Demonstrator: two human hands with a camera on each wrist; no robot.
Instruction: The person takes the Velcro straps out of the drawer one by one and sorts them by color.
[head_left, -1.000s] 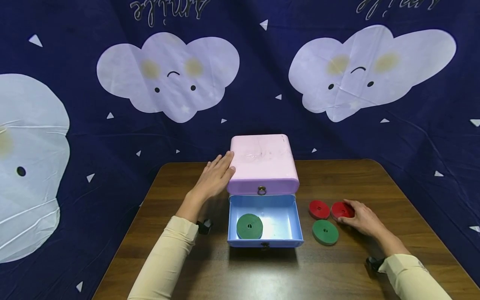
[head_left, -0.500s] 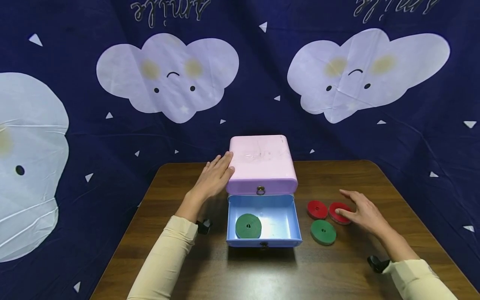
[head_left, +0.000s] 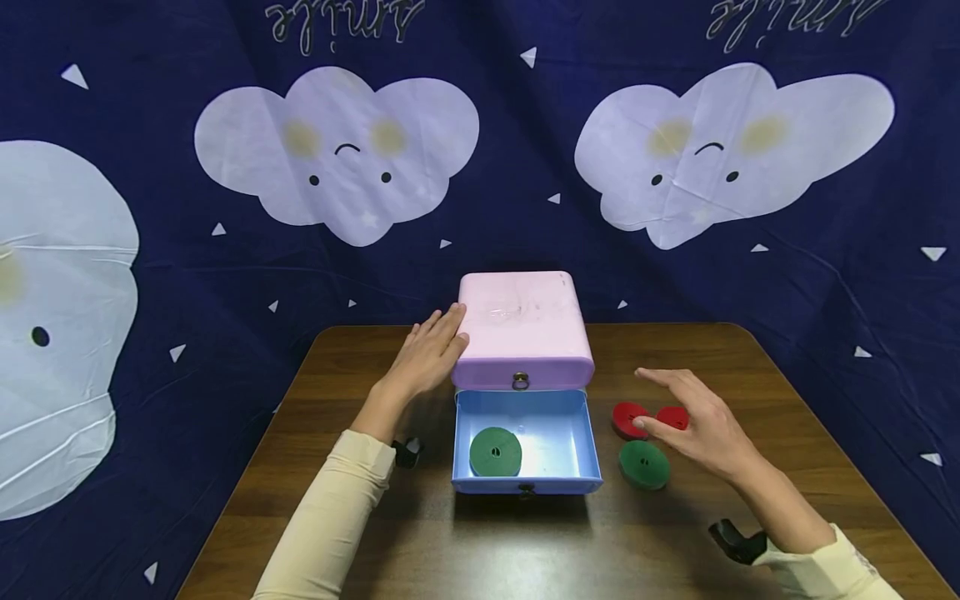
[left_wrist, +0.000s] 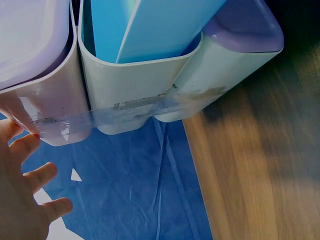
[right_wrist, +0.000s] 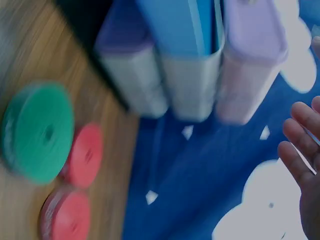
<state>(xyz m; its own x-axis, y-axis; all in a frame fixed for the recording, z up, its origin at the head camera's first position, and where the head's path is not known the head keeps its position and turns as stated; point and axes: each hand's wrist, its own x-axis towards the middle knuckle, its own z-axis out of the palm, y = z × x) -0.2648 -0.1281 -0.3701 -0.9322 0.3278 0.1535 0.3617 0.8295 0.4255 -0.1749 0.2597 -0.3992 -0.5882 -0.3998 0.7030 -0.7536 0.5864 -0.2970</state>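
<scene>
Below the right hand (head_left: 705,429), its empty fingers spread wide, two red tape rolls (head_left: 625,423) and a green tape roll (head_left: 644,465) lie flat on the bench (head_left: 420,550) (discs, so no long axis), well apart from the left hand (head_left: 422,356), whose straight fingers touch the pink-topped drawer box (head_left: 525,321)

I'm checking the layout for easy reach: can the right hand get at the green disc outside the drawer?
Probably yes: the right hand hangs close by, holding nothing. The red discs sit beyond the green disc, leaving its top and near side uncovered.
</scene>
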